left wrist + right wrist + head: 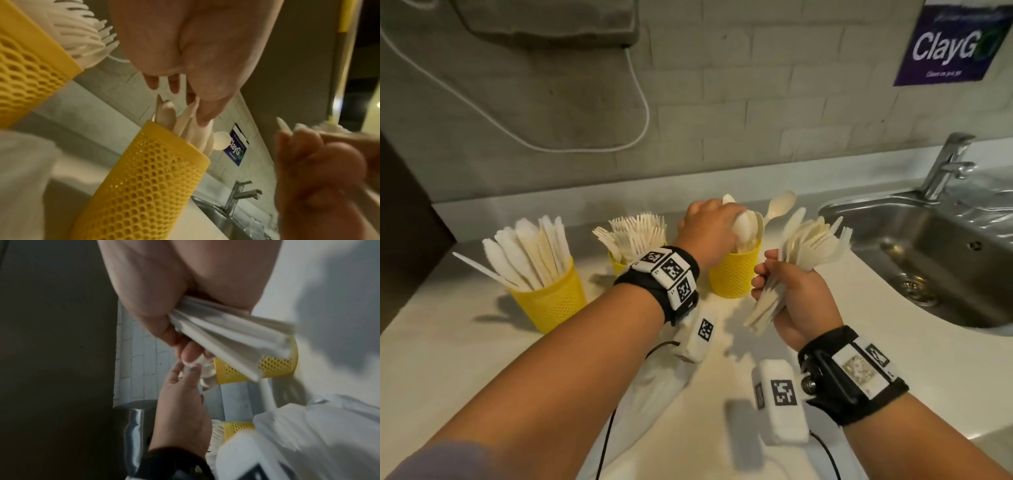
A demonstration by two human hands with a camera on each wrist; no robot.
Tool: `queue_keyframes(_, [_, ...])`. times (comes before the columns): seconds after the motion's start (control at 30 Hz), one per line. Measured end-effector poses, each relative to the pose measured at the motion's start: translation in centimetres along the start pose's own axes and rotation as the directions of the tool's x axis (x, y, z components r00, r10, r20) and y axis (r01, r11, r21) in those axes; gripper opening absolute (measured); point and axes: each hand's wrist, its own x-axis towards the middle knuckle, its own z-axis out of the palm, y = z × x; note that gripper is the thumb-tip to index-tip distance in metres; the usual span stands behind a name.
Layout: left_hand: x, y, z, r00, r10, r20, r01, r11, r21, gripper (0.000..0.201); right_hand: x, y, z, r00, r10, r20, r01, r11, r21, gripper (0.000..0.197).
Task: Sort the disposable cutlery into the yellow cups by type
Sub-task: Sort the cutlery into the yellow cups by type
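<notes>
Left hand holds spoons over the right cup; right hand grips a bundle.

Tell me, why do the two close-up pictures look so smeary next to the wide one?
Head view: mostly sharp, evenly lit, soft shadows beside the knife cup, glare on the sink, edges bowed by the wide lens. Left wrist view: motion blur, worst on the right hand; the spoon cup stays fairly clear. Right wrist view: dim and blurriest, the held cutlery bundle smeared.
</notes>
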Motion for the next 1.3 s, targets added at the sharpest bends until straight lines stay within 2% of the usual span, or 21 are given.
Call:
queue_keyframes(0.07, [-0.5,-0.2,-0.6,1.000,-0.001,0.022,-0.001,0.996,0.090,0.045,-0.1,0.1,0.3,0.990,0.109,0.093,-0.104,0.993,-0.055,0.016])
queue_keyframes(0.13, [-1.2,-0.6,-1.7,1.000,-0.007,0.013,0.007,1.000,0.017,0.043,-0.2,0.4,0.8,0.966,0.198,0.167,-0.183,0.978,-0.102,0.018])
queue_keyframes(0.2, [-2.2,-1.0,-3.2,0.999,-0.025,-0.024,0.022,0.990,-0.138,0.045,-0.3,0.8,1.5,0.939,0.254,0.232,-0.234,0.966,-0.111,0.018])
queue_keyframes(0.23, [-2.9,-1.2,-3.9,0.998,-0.056,-0.031,0.045,0.962,-0.269,0.045,-0.3,1.0,1.9,0.924,0.274,0.265,-0.254,0.961,-0.110,0.016])
queue_keyframes(0.3, [-4.8,-1.4,-5.1,0.991,-0.125,0.048,0.131,0.832,-0.539,0.043,-0.5,1.4,2.9,0.893,0.307,0.330,-0.282,0.951,-0.123,0.015])
queue_keyframes(0.33, [-5.7,-1.5,-5.5,0.985,-0.127,0.115,0.171,0.772,-0.613,0.039,-0.5,1.7,3.4,0.879,0.321,0.354,-0.289,0.947,-0.141,0.014])
queue_keyframes(0.4, [-7.4,-2.1,-6.2,0.979,-0.102,0.178,0.193,0.749,-0.633,0.025,-0.5,2.5,4.5,0.850,0.352,0.392,-0.303,0.935,-0.182,0.011])
queue_keyframes(0.5, [-9.0,-3.6,-7.1,0.979,-0.175,0.108,0.204,0.745,-0.635,0.017,-0.6,3.7,6.3,0.804,0.408,0.433,-0.357,0.913,-0.197,0.011])
queue_keyframes(0.6, [-10.4,-5.1,-9.0,0.951,-0.308,-0.007,0.215,0.679,-0.702,0.016,-0.7,4.8,7.6,0.789,0.437,0.432,-0.369,0.899,-0.236,0.014])
queue_keyframes(0.67, [-11.4,-6.1,-11.4,0.895,-0.404,-0.188,0.135,0.649,-0.749,0.029,-0.6,5.3,8.1,0.787,0.450,0.423,-0.372,0.892,-0.256,0.017])
queue_keyframes(0.7, [-12.0,-6.6,-12.9,0.848,-0.435,-0.303,0.087,0.677,-0.730,0.040,-0.6,5.6,8.3,0.785,0.453,0.422,-0.376,0.890,-0.257,0.017])
queue_keyframes(0.8, [-13.9,-8.9,-17.4,0.684,-0.385,-0.620,0.016,0.857,-0.514,0.061,-0.5,6.2,8.5,0.780,0.446,0.439,-0.385,0.895,-0.225,0.017])
queue_keyframes(0.87, [-14.4,-10.6,-18.7,0.615,-0.333,-0.715,0.047,0.920,-0.388,0.060,-0.6,6.5,8.6,0.789,0.435,0.434,-0.376,0.900,-0.219,0.017])
queue_keyframes(0.9, [-14.4,-11.3,-18.8,0.604,-0.319,-0.730,0.086,0.937,-0.339,0.059,-0.6,6.6,8.6,0.793,0.430,0.431,-0.368,0.903,-0.222,0.017])
queue_keyframes(0.97, [-13.9,-12.6,-17.6,0.627,-0.333,-0.705,0.186,0.942,-0.280,0.058,-0.9,6.7,8.9,0.798,0.421,0.431,-0.352,0.906,-0.233,0.018])
queue_keyframes(1.07, [-13.2,-14.1,-14.1,0.687,-0.378,-0.620,0.303,0.925,-0.228,0.055,-1.4,6.6,9.0,0.793,0.421,0.440,-0.334,0.905,-0.264,0.022])
queue_keyframes(1.2, [-12.9,-16.3,-11.0,0.812,-0.426,-0.399,0.445,0.894,-0.049,0.050,-1.8,6.5,8.9,0.790,0.409,0.456,-0.280,0.903,-0.326,0.023])
queue_keyframes(1.23, [-13.0,-16.5,-10.8,0.823,-0.425,-0.376,0.462,0.887,0.010,0.050,-1.9,6.4,8.9,0.791,0.409,0.454,-0.271,0.901,-0.338,0.022])
queue_keyframes(1.3, [-13.1,-16.0,-11.0,0.805,-0.364,-0.469,0.437,0.898,0.055,0.049,-1.9,6.5,8.8,0.795,0.406,0.450,-0.262,0.900,-0.349,0.022])
